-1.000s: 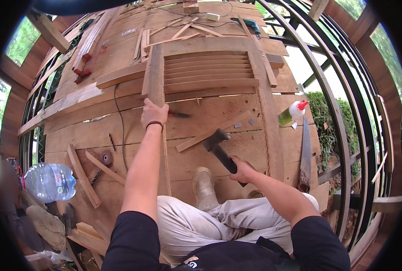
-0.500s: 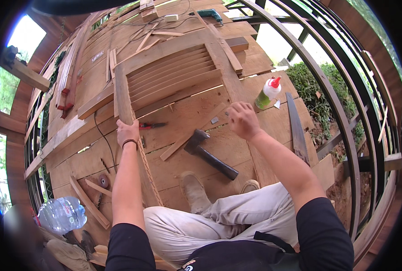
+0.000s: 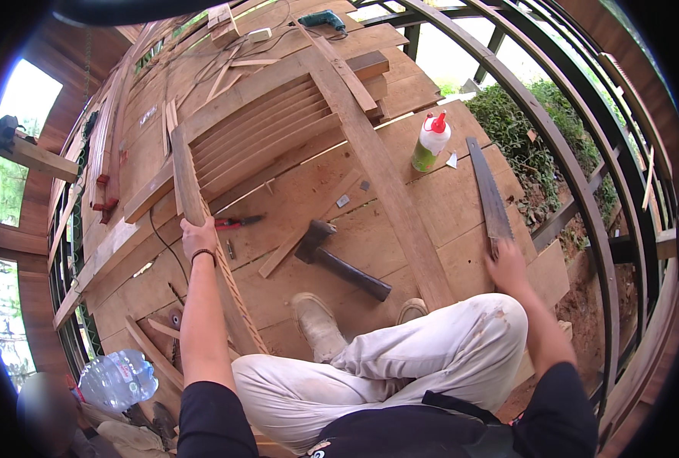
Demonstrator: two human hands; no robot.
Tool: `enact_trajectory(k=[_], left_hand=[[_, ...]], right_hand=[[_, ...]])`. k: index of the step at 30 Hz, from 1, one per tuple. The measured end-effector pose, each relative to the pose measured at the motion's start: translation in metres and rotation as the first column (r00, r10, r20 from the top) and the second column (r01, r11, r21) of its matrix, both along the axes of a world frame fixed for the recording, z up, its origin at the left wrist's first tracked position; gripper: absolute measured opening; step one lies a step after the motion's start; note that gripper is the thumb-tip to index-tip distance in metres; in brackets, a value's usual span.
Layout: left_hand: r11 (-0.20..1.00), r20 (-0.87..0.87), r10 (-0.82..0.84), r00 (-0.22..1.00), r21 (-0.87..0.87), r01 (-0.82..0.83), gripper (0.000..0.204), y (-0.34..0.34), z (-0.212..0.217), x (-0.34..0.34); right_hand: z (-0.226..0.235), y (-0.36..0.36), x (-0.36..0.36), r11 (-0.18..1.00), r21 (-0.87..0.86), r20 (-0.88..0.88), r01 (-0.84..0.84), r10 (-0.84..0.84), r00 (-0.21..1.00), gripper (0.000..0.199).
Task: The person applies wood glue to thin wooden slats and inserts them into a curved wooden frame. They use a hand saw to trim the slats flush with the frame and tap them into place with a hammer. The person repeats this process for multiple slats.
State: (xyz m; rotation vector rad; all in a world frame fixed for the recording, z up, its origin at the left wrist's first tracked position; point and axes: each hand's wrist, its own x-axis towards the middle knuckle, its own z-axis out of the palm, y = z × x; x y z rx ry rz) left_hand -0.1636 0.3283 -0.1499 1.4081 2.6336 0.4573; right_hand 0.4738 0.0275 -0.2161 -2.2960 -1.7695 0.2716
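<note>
- Left hand (image 3: 199,236) clasps the brown wooden frame (image 3: 381,179); thin brown slats (image 3: 263,135) seem fitted beyond that grip, none beside it.
- Long grey handsaw (image 3: 488,187) extends beyond the right hand (image 3: 506,266); its grasp I cannot tell.

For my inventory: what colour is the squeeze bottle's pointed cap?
The cap is red, showing best in the head view.

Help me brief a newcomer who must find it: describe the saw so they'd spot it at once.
Find the slatted wooden frame on the plank floor, then go right, past the red-capped bottle. Near the floor's edge lies the saw, the right hand at its near end. Its long, flat, grey blade, narrowing toward its far end, sets it apart from the upright bottle.
</note>
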Motion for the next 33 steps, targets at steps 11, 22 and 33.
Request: enact_trajectory(k=[11,22,33], left_hand=[[0.896,-0.273,-0.350,0.896,0.180,0.405,0.088,-0.031,-0.035,-0.011],[0.907,-0.233,-0.363,0.902,0.133,0.400,0.080,-0.044,-0.027,0.025],[0.548,-0.027,-0.819,0.573,0.259,0.796,0.061,0.088,0.031,0.239]], right_hand=[[-0.155,-0.137,0.041,0.933,0.068,0.099,0.353,-0.358,0.928,0.051],[-0.108,-0.081,0.041,0.992,-0.020,0.125,0.125,-0.122,0.985,0.047],[-0.034,-0.050,0.005,0.973,0.033,-0.020,0.227,-0.226,0.974,0.027]])
